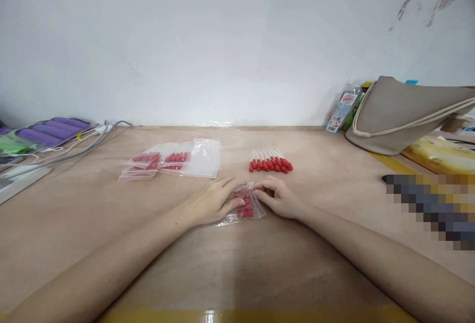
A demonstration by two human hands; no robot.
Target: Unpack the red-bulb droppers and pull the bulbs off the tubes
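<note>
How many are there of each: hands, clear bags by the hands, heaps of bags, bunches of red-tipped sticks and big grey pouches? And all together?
Hands: 2, left hand and right hand
Clear bag by the hands: 1
Heap of bags: 1
Bunch of red-tipped sticks: 1
Grey pouch: 1
Total: 6

Sticks [272,164] red-tipped, shafts white; bag [259,207] clear, contents [245,205] red; rolls [55,132] purple; pouch [393,113] taupe, cord [365,134] cream; tabletop [178,268] tan.
</note>
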